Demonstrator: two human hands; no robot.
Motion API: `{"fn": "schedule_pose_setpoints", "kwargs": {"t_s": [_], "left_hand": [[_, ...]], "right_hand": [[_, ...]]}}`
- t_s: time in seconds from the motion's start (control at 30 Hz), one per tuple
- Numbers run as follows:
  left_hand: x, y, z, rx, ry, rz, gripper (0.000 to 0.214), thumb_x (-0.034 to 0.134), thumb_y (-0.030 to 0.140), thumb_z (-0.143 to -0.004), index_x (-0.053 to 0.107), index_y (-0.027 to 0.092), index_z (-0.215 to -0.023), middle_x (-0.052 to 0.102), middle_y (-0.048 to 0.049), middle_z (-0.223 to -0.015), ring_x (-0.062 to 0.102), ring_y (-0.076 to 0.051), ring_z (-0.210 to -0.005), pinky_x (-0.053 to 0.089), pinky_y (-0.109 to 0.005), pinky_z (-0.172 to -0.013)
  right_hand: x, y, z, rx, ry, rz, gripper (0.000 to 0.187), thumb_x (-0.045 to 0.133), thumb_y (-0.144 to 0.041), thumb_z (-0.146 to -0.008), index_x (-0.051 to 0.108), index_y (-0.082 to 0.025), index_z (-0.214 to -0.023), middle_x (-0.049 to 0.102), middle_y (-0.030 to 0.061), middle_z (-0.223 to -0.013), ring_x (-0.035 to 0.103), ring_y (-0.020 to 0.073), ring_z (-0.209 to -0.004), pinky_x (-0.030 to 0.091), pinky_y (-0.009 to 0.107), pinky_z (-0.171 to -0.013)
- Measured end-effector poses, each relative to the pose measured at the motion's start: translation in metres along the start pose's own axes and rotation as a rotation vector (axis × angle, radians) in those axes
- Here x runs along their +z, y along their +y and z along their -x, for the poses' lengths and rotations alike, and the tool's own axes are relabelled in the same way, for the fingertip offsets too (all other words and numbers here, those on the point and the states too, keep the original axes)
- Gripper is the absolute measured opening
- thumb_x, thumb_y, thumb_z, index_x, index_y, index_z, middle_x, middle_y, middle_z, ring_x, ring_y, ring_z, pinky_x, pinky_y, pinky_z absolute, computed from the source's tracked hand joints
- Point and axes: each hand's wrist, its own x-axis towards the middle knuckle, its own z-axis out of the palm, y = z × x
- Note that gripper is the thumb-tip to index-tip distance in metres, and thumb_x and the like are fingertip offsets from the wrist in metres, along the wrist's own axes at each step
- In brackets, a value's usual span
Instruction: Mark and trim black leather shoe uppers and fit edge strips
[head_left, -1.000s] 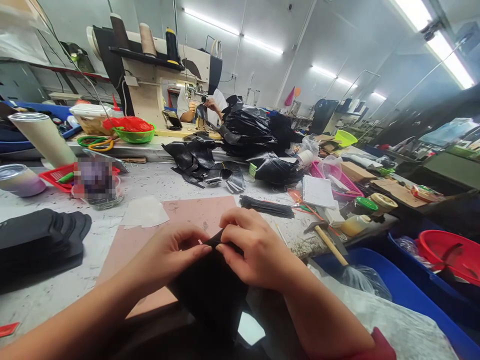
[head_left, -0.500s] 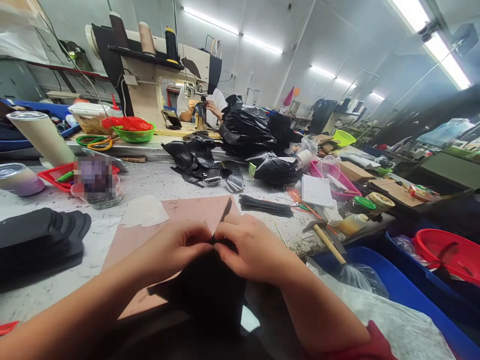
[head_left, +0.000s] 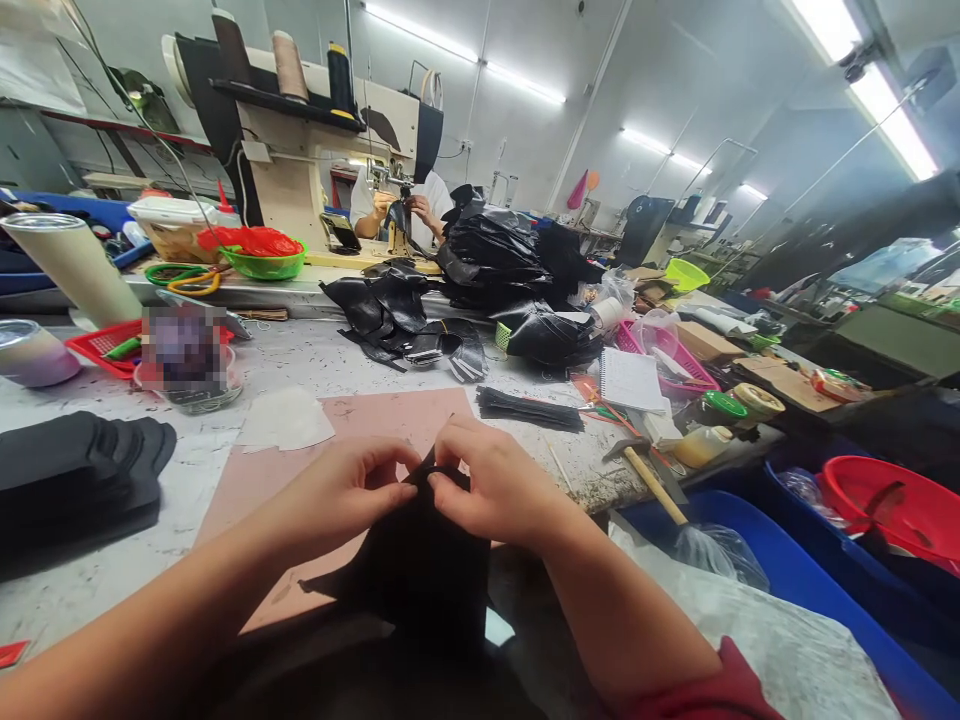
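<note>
In front of me hangs a black piece of leather-like material [head_left: 424, 570], its upper edge pinched in both hands. My left hand [head_left: 349, 495] is closed on that edge, thumb against fingers. Close beside it, nearly touching, my right hand [head_left: 499, 485] grips the same edge with thumb and curled fingers. A pink board [head_left: 367, 415] lies on the table beneath my hands. White sheets [head_left: 285, 420] rest on its far left corner. Beyond my right hand is a bundle of black strips [head_left: 529, 409]. To the left sits a stack of black cut pieces [head_left: 82, 470].
A hammer [head_left: 656, 485] juts over the table's right edge beside jars [head_left: 705, 445] and a notebook [head_left: 630, 380]. Blue bins [head_left: 817, 590] stand below. Behind are black leather pieces [head_left: 390, 310] and a sewing machine [head_left: 285, 150], where a co-worker's hands [head_left: 420, 210] work.
My fingers have shifted along the pinched edge, and the narrow black end that stuck up above my right hand has dropped. The view has moved slightly. Both hands keep their hold.
</note>
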Motion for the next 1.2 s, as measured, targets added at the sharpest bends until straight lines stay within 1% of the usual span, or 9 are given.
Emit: {"fn": "schedule_pose_setpoints", "kwargs": {"t_s": [0.17, 0.27, 0.33, 0.43, 0.57, 0.8, 0.93, 1.0, 1.2], "left_hand": [[0.0, 0.0, -0.004, 0.038, -0.032, -0.046, 0.024, 0.049, 0.033, -0.071, 0.059, 0.018, -0.087, 0.037, 0.0068, -0.054, 0.037, -0.01, -0.052, 0.031, -0.021, -0.049], [-0.001, 0.001, -0.008, 0.056, -0.074, -0.041, 0.019, 0.051, 0.035, -0.071, 0.057, 0.017, -0.076, 0.046, 0.0046, -0.059, 0.042, -0.011, -0.058, 0.034, -0.022, -0.053], [-0.002, 0.001, -0.01, 0.05, -0.081, -0.009, 0.021, 0.05, 0.037, -0.072, 0.055, 0.017, -0.069, 0.049, 0.0031, -0.062, 0.044, -0.012, -0.06, 0.035, -0.022, -0.055], [-0.001, 0.001, -0.011, -0.001, -0.054, -0.002, 0.02, 0.05, 0.036, -0.071, 0.057, 0.017, -0.072, 0.044, 0.0048, -0.056, 0.04, -0.011, -0.056, 0.032, -0.022, -0.052], [0.001, 0.001, -0.01, -0.025, -0.051, -0.032, 0.023, 0.049, 0.035, -0.069, 0.058, 0.016, -0.078, 0.037, 0.0065, -0.053, 0.036, -0.011, -0.053, 0.029, -0.022, -0.05], [0.003, 0.001, -0.011, -0.013, -0.069, -0.104, 0.023, 0.047, 0.031, -0.067, 0.057, 0.017, -0.081, 0.037, 0.0067, -0.055, 0.037, -0.011, -0.054, 0.03, -0.023, -0.05], [0.005, -0.003, -0.015, 0.022, -0.081, -0.067, 0.02, 0.047, 0.034, -0.07, 0.056, 0.017, -0.075, 0.047, 0.0043, -0.06, 0.043, -0.012, -0.059, 0.034, -0.022, -0.054], [0.006, -0.006, -0.017, 0.02, -0.07, -0.069, 0.021, 0.047, 0.034, -0.072, 0.057, 0.016, -0.071, 0.049, 0.0038, -0.061, 0.044, -0.012, -0.06, 0.034, -0.022, -0.055], [0.004, -0.009, -0.02, 0.022, -0.116, -0.138, 0.021, 0.047, 0.034, -0.071, 0.057, 0.016, -0.074, 0.04, 0.0064, -0.054, 0.037, -0.01, -0.053, 0.028, -0.021, -0.049]], "right_hand": [[0.001, 0.001, 0.0, 0.006, -0.037, -0.008, 0.01, 0.051, -0.013, -0.07, 0.044, -0.018, -0.065, 0.049, -0.002, -0.068, 0.046, 0.011, -0.064, 0.035, 0.023, -0.058], [-0.001, 0.003, 0.001, -0.013, -0.076, -0.001, 0.008, 0.052, -0.013, -0.07, 0.047, -0.018, -0.067, 0.05, -0.0019, -0.068, 0.046, 0.0109, -0.065, 0.036, 0.022, -0.058], [-0.003, 0.005, 0.001, -0.036, -0.078, 0.003, 0.005, 0.054, -0.014, -0.07, 0.05, -0.017, -0.07, 0.051, -0.0006, -0.074, 0.047, 0.0113, -0.068, 0.037, 0.023, -0.061], [-0.005, 0.01, 0.001, -0.048, -0.058, -0.002, 0.004, 0.056, -0.017, -0.069, 0.052, -0.017, -0.07, 0.051, 0.0007, -0.081, 0.049, 0.0115, -0.071, 0.039, 0.024, -0.065], [-0.005, 0.013, 0.0, -0.048, -0.105, -0.033, 0.006, 0.056, -0.015, -0.068, 0.052, -0.017, -0.066, 0.052, -0.0001, -0.079, 0.05, 0.0116, -0.072, 0.04, 0.024, -0.066], [-0.001, 0.011, -0.002, -0.018, -0.128, -0.024, 0.006, 0.055, -0.012, -0.069, 0.052, -0.016, -0.066, 0.053, -0.0005, -0.075, 0.051, 0.0118, -0.072, 0.039, 0.023, -0.066], [-0.003, 0.011, -0.001, -0.004, -0.134, -0.004, 0.005, 0.054, -0.012, -0.071, 0.054, -0.016, -0.067, 0.053, -0.0001, -0.075, 0.051, 0.0117, -0.072, 0.038, 0.023, -0.067], [-0.004, 0.011, 0.0, -0.001, -0.148, 0.013, 0.005, 0.054, -0.012, -0.072, 0.055, -0.016, -0.069, 0.054, 0.0004, -0.076, 0.051, 0.0119, -0.073, 0.038, 0.024, -0.068], [-0.001, 0.014, 0.0, 0.006, -0.142, 0.05, 0.005, 0.056, -0.015, -0.075, 0.056, -0.015, -0.07, 0.054, 0.0008, -0.077, 0.051, 0.0124, -0.074, 0.038, 0.026, -0.071]]}}
